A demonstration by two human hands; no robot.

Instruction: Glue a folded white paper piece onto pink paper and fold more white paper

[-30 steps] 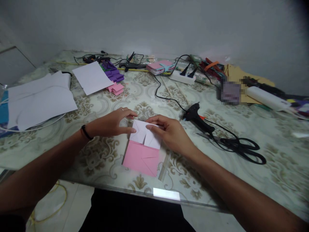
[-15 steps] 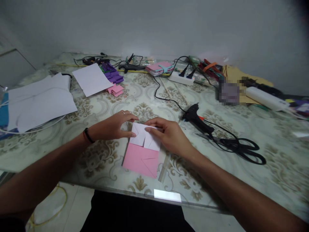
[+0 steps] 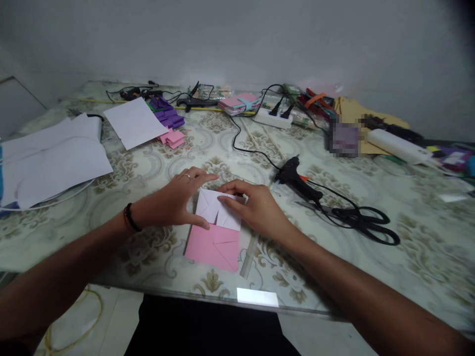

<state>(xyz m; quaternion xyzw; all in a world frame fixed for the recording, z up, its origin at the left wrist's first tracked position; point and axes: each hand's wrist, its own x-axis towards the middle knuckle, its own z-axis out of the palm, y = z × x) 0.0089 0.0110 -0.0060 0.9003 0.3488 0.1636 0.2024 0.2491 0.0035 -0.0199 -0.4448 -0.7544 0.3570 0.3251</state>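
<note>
A folded sheet of paper (image 3: 213, 247), pink on its lower part and white on the upper, lies on the patterned table before me. Creases and small slits cross both parts. My right hand (image 3: 248, 200) pinches the white upper part near its right edge, thumb on top and fingers behind. Over the left edge, my left hand (image 3: 181, 200) is spread, its thumb tip by the line where white meets pink and its fingers stretched past the top corner. Whether that thumb presses on the paper is hard to tell. A glue stick (image 3: 248, 254) lies just right of the paper.
Right of my hands lie a black glue gun (image 3: 299, 180) with its cord and black-handled scissors (image 3: 356, 220). White sheets (image 3: 55, 158) spread at left. Purple folded paper (image 3: 168, 116), pink pieces (image 3: 174, 138) and a power strip (image 3: 272, 118) are farther back.
My left thumb has moved down from the white part to the pink border, and the left fingers have stretched farther right. My right hand keeps its pinch. The whole view has shifted slightly.
</note>
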